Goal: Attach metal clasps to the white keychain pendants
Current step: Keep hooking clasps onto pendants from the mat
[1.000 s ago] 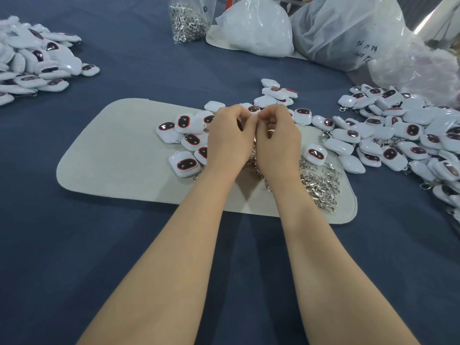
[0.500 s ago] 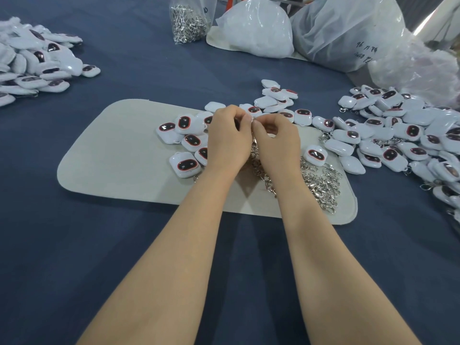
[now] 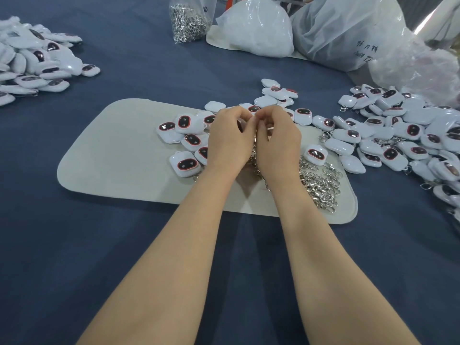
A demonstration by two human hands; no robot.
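1. The left hand point(image 3: 229, 141) and right hand point(image 3: 280, 143) are pressed together above the beige rounded felt mat point(image 3: 119, 155), fingers curled and fingertips meeting.
2. A silver metal chain clasp point(image 3: 254, 155) hangs between the 2 palms. Both hands appear to pinch its top end. I cannot tell whether a pendant is also held, because the fingers hide it.
3. A cluster of white rounded-square plastic pendants with dark red-rimmed faces point(image 3: 185, 166) lies on the mat just left of the left hand.
4. A pile of loose silver clasps point(image 3: 321, 185) sits on the mat's right end, beside the right wrist.
5. A large heap of pendants point(image 3: 403, 135) is spread on the dark blue tablecloth point(image 3: 74, 245) to the right. Some of them carry clasps.
6. A second pendant heap point(image 3: 32, 63) lies at the far left, well apart from the mat.
7. At the far edge stand a clear plastic bag of clasps point(image 3: 189, 21) and white plastic bags point(image 3: 258, 28).
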